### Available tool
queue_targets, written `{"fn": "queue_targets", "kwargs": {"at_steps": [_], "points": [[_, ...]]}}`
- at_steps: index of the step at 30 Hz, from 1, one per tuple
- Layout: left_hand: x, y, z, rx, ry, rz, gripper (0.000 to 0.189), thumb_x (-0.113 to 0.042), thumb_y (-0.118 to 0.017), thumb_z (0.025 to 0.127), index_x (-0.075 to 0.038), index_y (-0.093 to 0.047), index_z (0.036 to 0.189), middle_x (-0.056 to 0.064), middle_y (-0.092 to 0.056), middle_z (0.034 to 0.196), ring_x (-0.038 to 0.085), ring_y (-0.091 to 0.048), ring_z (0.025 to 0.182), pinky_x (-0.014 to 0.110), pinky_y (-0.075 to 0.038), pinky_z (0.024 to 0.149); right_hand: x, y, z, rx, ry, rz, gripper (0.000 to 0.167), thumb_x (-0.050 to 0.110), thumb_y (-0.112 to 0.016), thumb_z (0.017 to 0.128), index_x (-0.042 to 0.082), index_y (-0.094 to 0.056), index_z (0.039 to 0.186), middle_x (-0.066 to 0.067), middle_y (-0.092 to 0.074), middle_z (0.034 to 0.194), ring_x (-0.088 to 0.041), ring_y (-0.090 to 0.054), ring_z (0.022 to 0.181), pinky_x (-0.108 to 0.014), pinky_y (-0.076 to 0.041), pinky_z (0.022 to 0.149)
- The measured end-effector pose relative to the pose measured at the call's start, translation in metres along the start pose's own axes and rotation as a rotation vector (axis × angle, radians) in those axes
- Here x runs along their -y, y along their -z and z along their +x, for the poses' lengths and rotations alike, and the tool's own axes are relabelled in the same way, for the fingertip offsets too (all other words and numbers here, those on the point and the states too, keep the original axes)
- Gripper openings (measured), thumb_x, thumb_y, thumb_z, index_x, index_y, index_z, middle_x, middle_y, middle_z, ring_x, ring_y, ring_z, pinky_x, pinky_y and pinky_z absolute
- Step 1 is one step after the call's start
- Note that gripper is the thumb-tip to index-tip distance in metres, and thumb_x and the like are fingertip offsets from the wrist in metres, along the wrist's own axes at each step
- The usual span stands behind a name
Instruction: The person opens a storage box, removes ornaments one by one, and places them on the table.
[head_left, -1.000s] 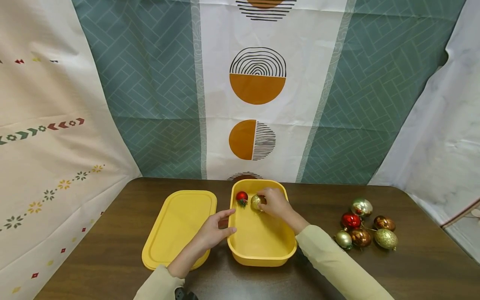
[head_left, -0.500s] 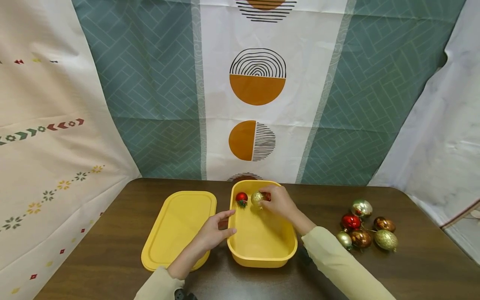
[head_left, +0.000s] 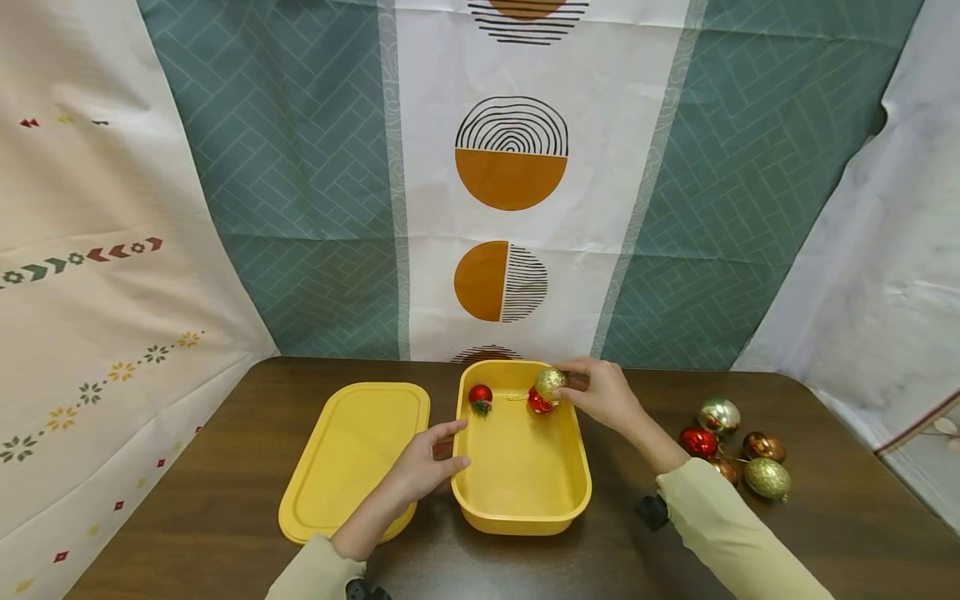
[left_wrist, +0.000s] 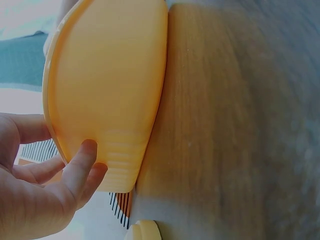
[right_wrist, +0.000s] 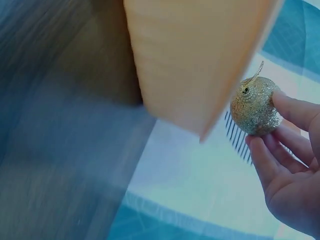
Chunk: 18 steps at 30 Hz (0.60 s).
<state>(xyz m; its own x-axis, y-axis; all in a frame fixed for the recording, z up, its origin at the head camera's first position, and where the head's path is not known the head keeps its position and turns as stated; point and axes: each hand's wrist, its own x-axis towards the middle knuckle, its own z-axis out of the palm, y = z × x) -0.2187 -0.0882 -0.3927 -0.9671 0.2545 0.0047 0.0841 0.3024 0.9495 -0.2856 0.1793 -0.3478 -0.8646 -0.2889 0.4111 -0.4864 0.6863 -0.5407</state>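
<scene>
The right hand (head_left: 606,393) — fingertips clamped on the glittery gold bauble (head_left: 551,382) — holds it at the yellow bin's (head_left: 517,527) far right corner; the left hand (head_left: 420,463), fingers apart, lies at its left edge.

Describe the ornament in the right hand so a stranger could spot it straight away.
On the dark brown wooden table, find the yellow rectangular tub with rounded corners. Near its far-right corner, the person's right hand pinches the glittery gold ball ornament. It is the only ornament held; its lookalike, a textured gold ornament, lies on the table to the right.
</scene>
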Motion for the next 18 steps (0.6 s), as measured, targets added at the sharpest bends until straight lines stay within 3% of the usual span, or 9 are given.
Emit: {"fn": "queue_targets", "kwargs": {"at_steps": [7,18], "points": [[0.002,0.001,0.001,0.000,0.004,0.014,0.050,-0.004,-0.062,0.084,0.001,-0.045,0.131,0.024,-0.047,0.129,0.039,-0.047,0.115,0.041,-0.048,0.086,-0.018,0.027,-0.011,-0.023,-0.050,0.027,0.037,0.007,-0.074,0.073,-0.005,-0.064,0.107,-0.021,-0.063,0.105,-0.029,-0.065,0.090,-0.030,-0.053,0.070],[0.001,0.000,0.003,-0.009,0.020,0.025,0.050,-0.004,-0.062,0.084,0.000,-0.046,0.130,0.023,-0.048,0.128,0.038,-0.048,0.114,0.041,-0.048,0.086,-0.058,0.083,-0.038,-0.107,-0.143,-0.138,0.044,0.022,-0.073,0.077,-0.005,-0.063,0.110,-0.021,-0.066,0.098,-0.032,-0.065,0.086,-0.044,-0.050,0.072]]}}
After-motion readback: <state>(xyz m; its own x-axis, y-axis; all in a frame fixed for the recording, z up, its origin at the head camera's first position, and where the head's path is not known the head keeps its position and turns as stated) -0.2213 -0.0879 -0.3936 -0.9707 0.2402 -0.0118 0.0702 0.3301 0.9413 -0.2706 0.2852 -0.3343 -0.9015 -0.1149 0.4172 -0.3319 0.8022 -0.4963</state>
